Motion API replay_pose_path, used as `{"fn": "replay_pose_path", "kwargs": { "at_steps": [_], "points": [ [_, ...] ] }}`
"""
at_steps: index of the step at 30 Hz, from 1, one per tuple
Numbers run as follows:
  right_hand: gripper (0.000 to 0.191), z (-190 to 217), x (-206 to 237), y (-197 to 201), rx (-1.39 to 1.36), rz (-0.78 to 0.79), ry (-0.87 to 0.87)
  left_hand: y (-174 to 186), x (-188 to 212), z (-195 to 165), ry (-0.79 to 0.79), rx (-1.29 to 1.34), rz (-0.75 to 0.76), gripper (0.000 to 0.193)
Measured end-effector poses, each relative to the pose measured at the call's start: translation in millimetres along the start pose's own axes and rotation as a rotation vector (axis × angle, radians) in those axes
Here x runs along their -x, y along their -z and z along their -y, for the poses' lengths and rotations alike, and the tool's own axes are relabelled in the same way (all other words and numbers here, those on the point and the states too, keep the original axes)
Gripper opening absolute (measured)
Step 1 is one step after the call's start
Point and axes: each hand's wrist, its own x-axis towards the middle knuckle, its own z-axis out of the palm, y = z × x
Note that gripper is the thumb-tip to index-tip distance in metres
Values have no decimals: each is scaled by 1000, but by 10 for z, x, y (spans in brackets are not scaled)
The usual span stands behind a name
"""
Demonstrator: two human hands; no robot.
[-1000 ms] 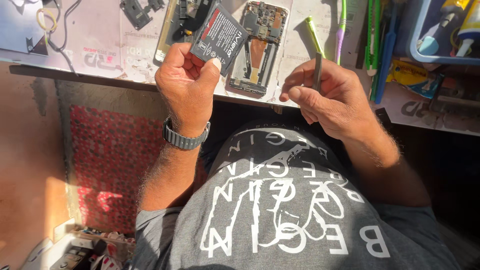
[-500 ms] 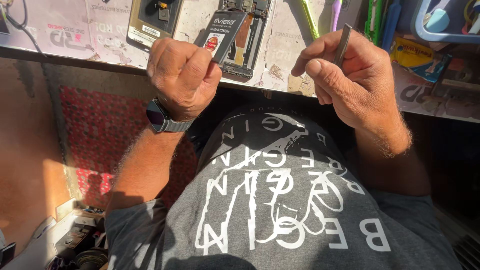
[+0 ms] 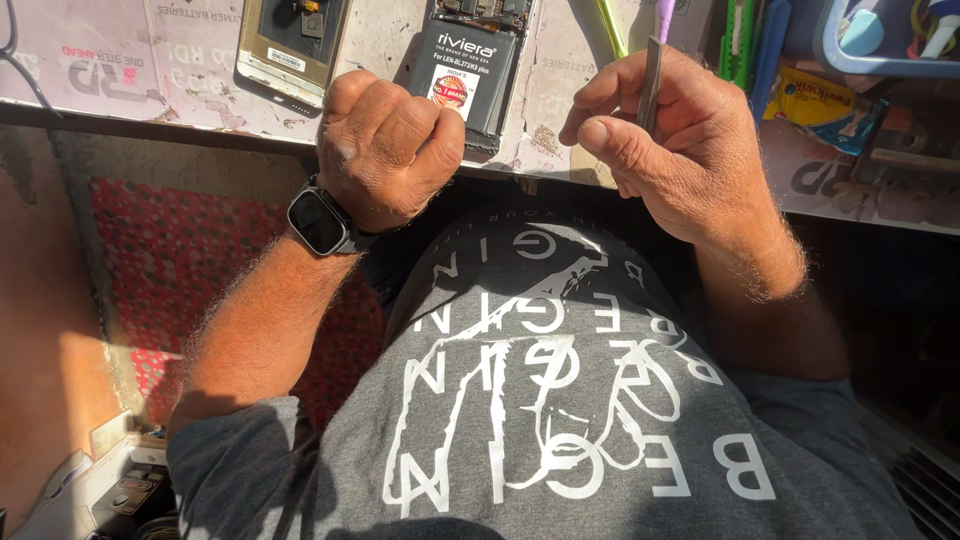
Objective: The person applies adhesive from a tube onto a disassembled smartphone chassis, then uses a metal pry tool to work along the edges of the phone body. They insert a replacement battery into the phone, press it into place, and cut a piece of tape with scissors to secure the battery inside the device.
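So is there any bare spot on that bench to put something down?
Yes: the mat's left end, beside the gold phone shell, and a strip between the black battery and right hand. The far right, around the blue tray, is crowded.

We see a pale, stained surface [image 3: 570, 60] along the top. On it lie an opened phone [image 3: 292, 40] with a gold frame and, to its right, a black battery [image 3: 465, 75] sitting in a second opened phone. Further right — green and purple tools [image 3: 612, 25], a yellow packet [image 3: 815, 100], a blue tray [image 3: 835, 45].

Phone repair workbench [image 3: 560, 60], opened phones [image 3: 290, 45], scattered hand tools [image 3: 740, 40]
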Motion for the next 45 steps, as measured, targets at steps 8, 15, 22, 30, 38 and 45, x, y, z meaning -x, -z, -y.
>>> {"fn": "replay_pose_path", "kwargs": {
  "at_steps": [8, 15, 22, 30, 38, 45],
  "points": [
    [27, -40, -45, 18, -3, 15, 30, -19, 10, 19, -32, -13, 18, 16],
    [28, -75, -52, 14, -8, 4, -5, -37, 19, 21, -61, -20, 25, 18],
    [29, -81, -67, 17, -33, -3, -15, -18, -39, 17, -68, -10, 44, 17],
    [27, -74, -59, 16, -29, 3, -13, 77, -114, -18, -5, 25, 127, 15],
    [27, -58, -100, 20, 30, 19, -4, 131, -191, -15, -14, -7, 190, 11],
    [24, -35, -161, -28, 240, 30, 85, 162, -226, -49, 31, 3, 195, 8]
  ]
}}
